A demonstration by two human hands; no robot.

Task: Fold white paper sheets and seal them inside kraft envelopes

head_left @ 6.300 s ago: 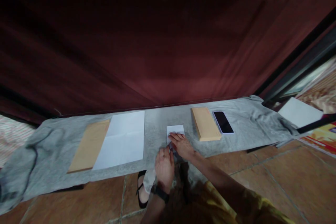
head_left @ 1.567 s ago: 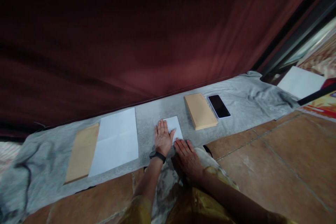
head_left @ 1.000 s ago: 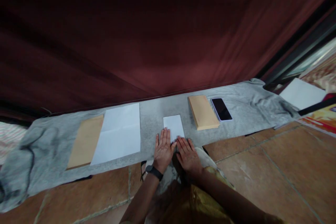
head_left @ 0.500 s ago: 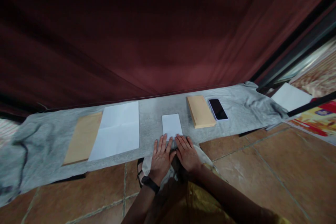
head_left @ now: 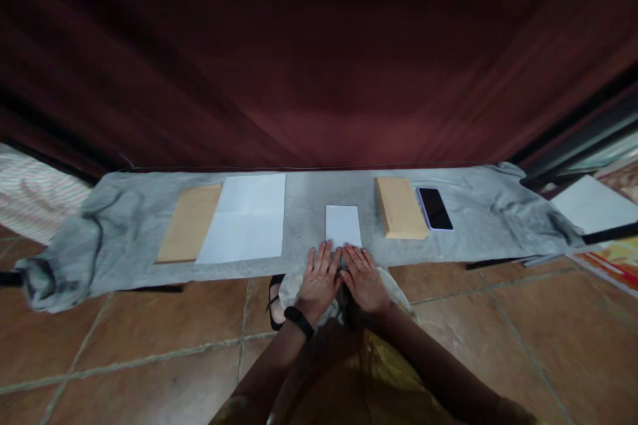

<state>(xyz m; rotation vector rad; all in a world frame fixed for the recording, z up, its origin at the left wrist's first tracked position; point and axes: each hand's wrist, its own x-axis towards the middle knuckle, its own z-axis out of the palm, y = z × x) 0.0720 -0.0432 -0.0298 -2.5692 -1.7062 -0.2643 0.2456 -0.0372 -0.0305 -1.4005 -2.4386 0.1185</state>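
A small white folded sheet of paper (head_left: 342, 224) lies flat on the grey cloth, close to its front edge. My left hand (head_left: 319, 279) rests at the near edge of that paper, fingers stretched out and touching it. Beside it, my right hand (head_left: 363, 279) lies flat too, its fingertips on the same near edge. Neither hand grips anything. To the left lies a stack of large white paper (head_left: 246, 216), partly over a brown envelope (head_left: 189, 222). A stack of brown envelopes (head_left: 403, 207) sits right of the folded paper.
A smartphone (head_left: 435, 208) with a dark screen lies right of the envelope stack. The grey cloth (head_left: 304, 212) covers a long narrow surface. A dark red curtain (head_left: 319, 113) hangs behind it. Tiled floor (head_left: 189, 325) shows below, and a white sheet (head_left: 595, 206) lies at far right.
The view has turned slightly, so everything sits further right and more level. Both hands stay flat at the near edge of the folded paper.
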